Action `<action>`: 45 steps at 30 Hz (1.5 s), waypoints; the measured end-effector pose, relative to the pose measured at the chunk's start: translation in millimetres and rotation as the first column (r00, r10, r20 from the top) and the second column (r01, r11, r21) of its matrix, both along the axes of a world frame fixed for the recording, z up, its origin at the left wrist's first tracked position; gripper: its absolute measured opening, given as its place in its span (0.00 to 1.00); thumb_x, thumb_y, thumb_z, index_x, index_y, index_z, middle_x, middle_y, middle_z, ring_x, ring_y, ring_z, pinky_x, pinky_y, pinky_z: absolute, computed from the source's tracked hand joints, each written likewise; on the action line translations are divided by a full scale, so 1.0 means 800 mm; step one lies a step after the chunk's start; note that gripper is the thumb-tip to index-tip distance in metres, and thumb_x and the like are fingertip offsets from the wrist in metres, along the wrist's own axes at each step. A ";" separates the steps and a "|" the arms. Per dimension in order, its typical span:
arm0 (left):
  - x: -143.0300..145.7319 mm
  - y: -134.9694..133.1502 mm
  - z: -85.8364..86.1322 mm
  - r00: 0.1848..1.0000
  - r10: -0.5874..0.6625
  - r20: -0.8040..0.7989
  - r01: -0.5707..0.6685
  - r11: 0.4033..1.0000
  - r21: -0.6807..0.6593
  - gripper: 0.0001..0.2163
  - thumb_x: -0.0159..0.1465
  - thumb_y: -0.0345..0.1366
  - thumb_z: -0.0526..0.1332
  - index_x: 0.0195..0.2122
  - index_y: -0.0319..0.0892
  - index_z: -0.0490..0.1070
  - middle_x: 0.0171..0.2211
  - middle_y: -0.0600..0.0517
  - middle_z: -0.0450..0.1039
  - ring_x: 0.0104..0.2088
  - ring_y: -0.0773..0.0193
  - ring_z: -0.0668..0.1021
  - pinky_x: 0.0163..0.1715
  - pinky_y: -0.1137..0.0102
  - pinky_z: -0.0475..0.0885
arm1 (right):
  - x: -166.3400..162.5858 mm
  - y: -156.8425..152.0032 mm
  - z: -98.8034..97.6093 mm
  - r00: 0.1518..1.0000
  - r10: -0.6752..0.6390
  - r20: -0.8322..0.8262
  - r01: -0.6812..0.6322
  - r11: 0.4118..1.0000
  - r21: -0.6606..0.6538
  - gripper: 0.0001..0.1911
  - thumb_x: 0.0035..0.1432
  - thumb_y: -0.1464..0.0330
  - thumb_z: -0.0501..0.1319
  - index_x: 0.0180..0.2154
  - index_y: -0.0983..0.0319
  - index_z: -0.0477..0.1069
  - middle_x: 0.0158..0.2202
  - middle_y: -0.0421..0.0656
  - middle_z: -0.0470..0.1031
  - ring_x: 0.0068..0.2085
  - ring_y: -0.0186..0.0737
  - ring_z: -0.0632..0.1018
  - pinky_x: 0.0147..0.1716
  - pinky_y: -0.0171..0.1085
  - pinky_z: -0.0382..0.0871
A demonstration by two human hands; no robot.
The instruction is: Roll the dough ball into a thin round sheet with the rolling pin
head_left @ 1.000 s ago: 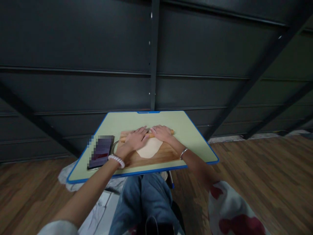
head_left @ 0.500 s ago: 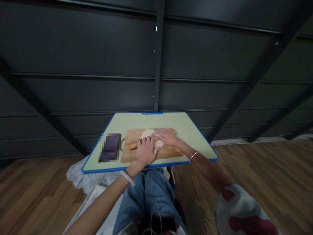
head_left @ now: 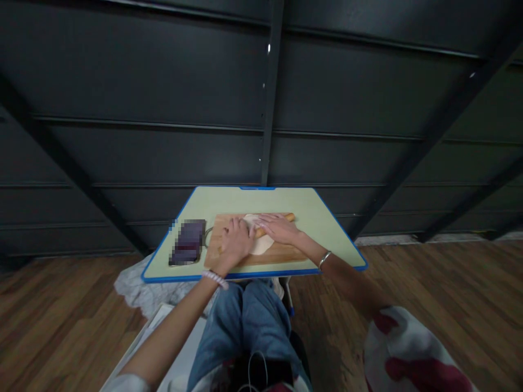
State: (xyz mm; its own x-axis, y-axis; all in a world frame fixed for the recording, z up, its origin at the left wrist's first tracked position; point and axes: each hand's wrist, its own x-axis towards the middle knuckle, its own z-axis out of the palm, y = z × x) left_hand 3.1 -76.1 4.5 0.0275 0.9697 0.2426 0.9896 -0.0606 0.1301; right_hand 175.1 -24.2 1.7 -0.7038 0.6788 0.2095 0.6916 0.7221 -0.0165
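A wooden rolling pin (head_left: 288, 217) lies slanted across a flat round of pale dough (head_left: 261, 246) on a wooden board (head_left: 286, 253). My left hand (head_left: 235, 242) lies flat on the pin's near left end, fingers stretched out. My right hand (head_left: 278, 226) presses flat on the pin's middle, over the dough. Most of the pin is hidden under both hands. The board rests on a small pale green table with a blue rim (head_left: 253, 198).
A dark phone (head_left: 188, 242) lies on the table left of the board, a thin metal ring (head_left: 207, 234) between them. A dark metal wall stands close behind the table. Wooden floor lies on both sides, white cloth (head_left: 134, 291) under the table's left.
The pin has rolled from the board's far edge back over the dough and turned slantwise. My left hand came nearer to me; the right stayed further out.
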 end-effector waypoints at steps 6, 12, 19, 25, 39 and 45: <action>-0.015 0.013 -0.012 0.999 -0.015 -0.039 0.015 1.000 0.012 0.21 0.68 0.41 0.40 0.49 0.38 0.67 0.57 0.39 0.64 0.60 0.45 0.62 0.58 0.45 0.50 | -0.025 0.003 0.007 0.999 0.052 0.009 -0.052 0.998 0.023 0.22 0.67 0.67 0.44 0.58 0.62 0.62 0.60 0.47 0.64 0.61 0.40 0.63 0.58 0.43 0.54; -0.016 0.020 -0.013 0.998 -0.005 -0.060 0.010 0.997 0.081 0.20 0.67 0.39 0.41 0.48 0.37 0.67 0.54 0.37 0.67 0.59 0.43 0.63 0.58 0.40 0.47 | -0.048 0.013 0.004 0.998 0.056 0.019 -0.056 0.998 0.017 0.20 0.67 0.69 0.43 0.56 0.62 0.63 0.60 0.48 0.65 0.60 0.42 0.63 0.58 0.45 0.53; -0.046 0.090 -0.013 0.999 -0.013 0.053 0.019 0.993 -0.120 0.23 0.67 0.43 0.36 0.49 0.40 0.67 0.55 0.39 0.66 0.60 0.45 0.62 0.55 0.40 0.54 | -0.073 0.058 0.006 0.998 -0.033 0.053 0.038 0.995 -0.094 0.20 0.68 0.66 0.41 0.53 0.61 0.65 0.56 0.49 0.68 0.56 0.44 0.68 0.53 0.46 0.59; -0.052 0.111 -0.019 0.998 -0.011 0.054 0.021 0.983 -0.185 0.24 0.67 0.43 0.37 0.51 0.37 0.65 0.59 0.37 0.62 0.63 0.46 0.57 0.56 0.40 0.54 | -0.080 0.077 0.008 0.994 -0.106 0.025 0.109 0.979 -0.171 0.21 0.68 0.62 0.41 0.53 0.60 0.64 0.56 0.47 0.68 0.55 0.43 0.68 0.53 0.45 0.60; -0.023 0.034 -0.002 0.996 0.017 0.087 0.005 0.969 -0.247 0.29 0.66 0.47 0.38 0.63 0.33 0.51 0.66 0.37 0.47 0.66 0.48 0.48 0.60 0.41 0.42 | -0.061 0.021 0.006 0.998 -0.049 0.026 0.049 0.999 -0.007 0.20 0.67 0.67 0.43 0.52 0.61 0.68 0.54 0.49 0.71 0.55 0.45 0.69 0.52 0.47 0.59; -0.007 -0.015 -0.004 0.989 -0.091 0.120 0.112 0.979 -0.173 0.27 0.68 0.45 0.37 0.63 0.34 0.50 0.65 0.39 0.51 0.66 0.49 0.50 0.61 0.44 0.44 | -0.031 -0.008 -0.003 0.991 0.096 -0.098 -0.096 0.995 0.002 0.23 0.68 0.64 0.42 0.57 0.65 0.64 0.59 0.47 0.66 0.61 0.38 0.63 0.61 0.42 0.52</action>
